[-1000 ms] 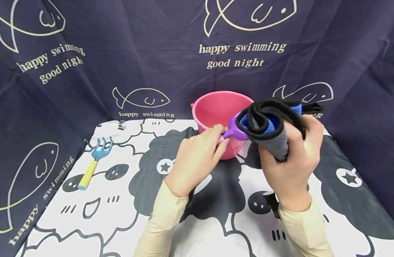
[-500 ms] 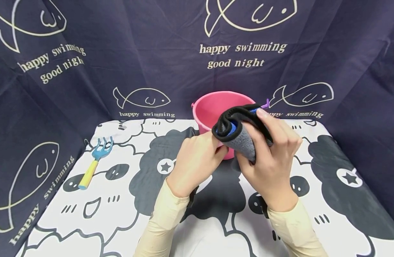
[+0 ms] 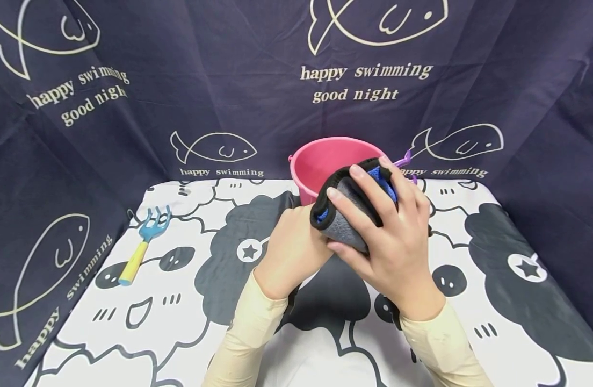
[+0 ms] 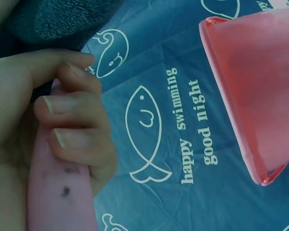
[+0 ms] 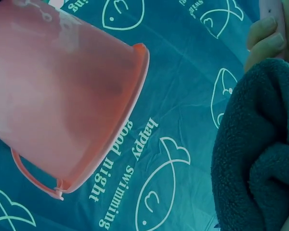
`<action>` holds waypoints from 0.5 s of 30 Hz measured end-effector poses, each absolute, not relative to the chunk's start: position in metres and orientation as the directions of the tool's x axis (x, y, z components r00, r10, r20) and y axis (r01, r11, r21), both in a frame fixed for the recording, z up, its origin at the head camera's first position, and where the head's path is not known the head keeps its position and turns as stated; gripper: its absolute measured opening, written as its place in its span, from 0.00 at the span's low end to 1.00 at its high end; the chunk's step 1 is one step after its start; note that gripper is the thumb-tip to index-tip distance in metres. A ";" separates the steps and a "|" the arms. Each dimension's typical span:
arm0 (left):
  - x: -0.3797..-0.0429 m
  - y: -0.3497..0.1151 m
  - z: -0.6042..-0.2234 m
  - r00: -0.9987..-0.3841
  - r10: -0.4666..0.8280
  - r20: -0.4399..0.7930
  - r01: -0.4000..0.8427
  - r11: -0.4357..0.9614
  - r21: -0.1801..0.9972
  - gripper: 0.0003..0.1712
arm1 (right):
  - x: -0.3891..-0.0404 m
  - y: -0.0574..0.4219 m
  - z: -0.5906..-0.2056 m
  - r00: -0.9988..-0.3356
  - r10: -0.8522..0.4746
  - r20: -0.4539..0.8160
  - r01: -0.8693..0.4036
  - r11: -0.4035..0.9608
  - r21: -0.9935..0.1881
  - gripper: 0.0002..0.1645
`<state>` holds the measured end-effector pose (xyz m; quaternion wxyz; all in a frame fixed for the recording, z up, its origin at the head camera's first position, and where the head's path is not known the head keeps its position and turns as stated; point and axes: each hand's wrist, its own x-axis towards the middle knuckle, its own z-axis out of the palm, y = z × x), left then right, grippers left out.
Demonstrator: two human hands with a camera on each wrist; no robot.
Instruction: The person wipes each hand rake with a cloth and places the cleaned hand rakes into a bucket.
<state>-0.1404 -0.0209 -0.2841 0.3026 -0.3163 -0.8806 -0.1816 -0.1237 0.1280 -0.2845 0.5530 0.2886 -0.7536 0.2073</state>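
Observation:
My left hand (image 3: 296,250) grips the pink handle (image 4: 62,197) of a toy garden fork, its fingers curled round it in the left wrist view. Purple prongs (image 3: 404,159) of this fork poke out past my right hand; its middle is covered. A grey cloth (image 3: 344,234) with black edging and a blue side is held in my right hand (image 3: 398,247), wrapped over the fork just beyond my left fist. In the right wrist view the cloth (image 5: 250,159) lies bunched close to the left fingers. Behind both hands stands a pink bucket (image 3: 320,161), partly hidden.
On the left of the table lies another toy fork (image 3: 144,244), with blue prongs and a yellow handle. A sheep-patterned cloth (image 3: 180,333) covers the table. Dark fish-print curtains (image 3: 258,80) enclose the back and sides.
My right hand has moved left with the cloth, from the fork's purple head toward my left hand, and its fingers now press flatter over the cloth. My left hand stays nearly still.

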 end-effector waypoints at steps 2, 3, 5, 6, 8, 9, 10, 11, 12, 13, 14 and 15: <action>-0.141 -0.020 -0.285 -0.606 0.456 0.651 0.677 0.726 0.121 0.06 | -0.123 0.127 -0.284 -0.225 -0.202 0.953 -0.655 0.756 0.006 0.29; -0.141 -0.020 -0.286 -0.603 0.460 0.652 0.678 0.726 0.115 0.06 | -0.123 0.127 -0.284 -0.225 -0.195 0.955 -0.649 0.761 0.003 0.28; -0.142 -0.019 -0.287 -0.595 0.470 0.652 0.682 0.724 0.100 0.05 | -0.123 0.126 -0.284 -0.227 -0.178 0.958 -0.639 0.769 -0.008 0.25; -0.142 -0.019 -0.287 -0.591 0.475 0.652 0.686 0.721 0.097 0.05 | -0.123 0.126 -0.285 -0.227 -0.167 0.959 -0.632 0.775 -0.014 0.24; -0.142 -0.018 -0.287 -0.587 0.482 0.651 0.691 0.717 0.092 0.06 | -0.124 0.126 -0.286 -0.220 -0.147 0.964 -0.620 0.784 -0.021 0.21; -0.142 -0.018 -0.286 -0.585 0.482 0.652 0.691 0.717 0.090 0.06 | -0.124 0.126 -0.286 -0.215 -0.139 0.967 -0.614 0.789 -0.023 0.20; -0.142 -0.017 -0.286 -0.584 0.484 0.651 0.691 0.718 0.087 0.06 | -0.125 0.126 -0.286 -0.213 -0.133 0.968 -0.606 0.795 -0.024 0.19; -0.143 -0.017 -0.286 -0.586 0.484 0.650 0.689 0.719 0.086 0.06 | -0.125 0.127 -0.287 -0.209 -0.126 0.970 -0.598 0.801 -0.025 0.19; -0.143 -0.017 -0.285 -0.588 0.484 0.648 0.688 0.721 0.085 0.06 | -0.126 0.127 -0.287 -0.205 -0.121 0.971 -0.591 0.806 -0.024 0.18; -0.143 -0.016 -0.285 -0.589 0.484 0.647 0.685 0.724 0.083 0.06 | -0.127 0.128 -0.288 -0.199 -0.116 0.973 -0.586 0.810 -0.023 0.18; -0.143 -0.016 -0.284 -0.590 0.485 0.646 0.684 0.725 0.080 0.07 | -0.128 0.128 -0.288 -0.192 -0.112 0.975 -0.581 0.814 -0.021 0.18; -0.144 -0.015 -0.284 -0.591 0.486 0.644 0.682 0.727 0.077 0.07 | -0.128 0.129 -0.288 -0.189 -0.105 0.976 -0.578 0.816 -0.024 0.18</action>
